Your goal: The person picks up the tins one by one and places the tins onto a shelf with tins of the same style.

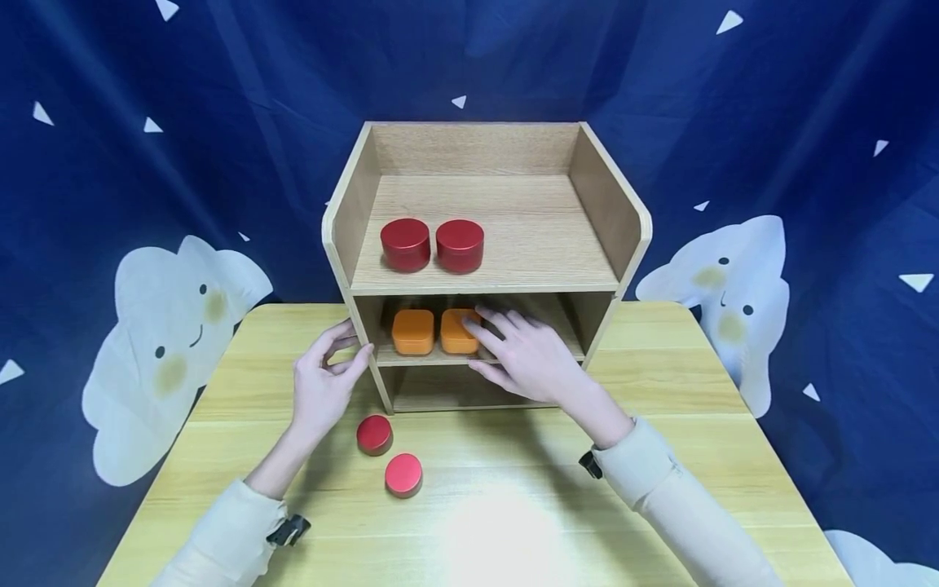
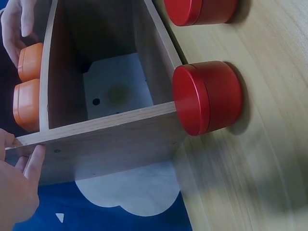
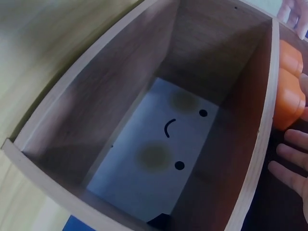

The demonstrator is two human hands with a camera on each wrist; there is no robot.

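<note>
A small wooden shelf unit (image 1: 487,191) stands on the table. My left hand (image 1: 326,379) holds the front edge of its left side panel (image 2: 110,139), with the thumb at the front and fingers against the outer face. Two orange rounded-square boxes (image 1: 413,333) sit side by side on the middle level. Over the right orange box (image 1: 456,333) reaches my right hand (image 1: 528,355), its fingers spread and fairly straight. One or two fingertips touch that box in the right wrist view, while the other fingers (image 3: 288,154) lie apart from it.
Two larger red round tins (image 1: 460,246) stand on the top level, near its front left. On the table, before the unit's left corner, are two smaller red tins (image 1: 375,435). A blue curtain (image 1: 469,61) with white clouds hangs behind.
</note>
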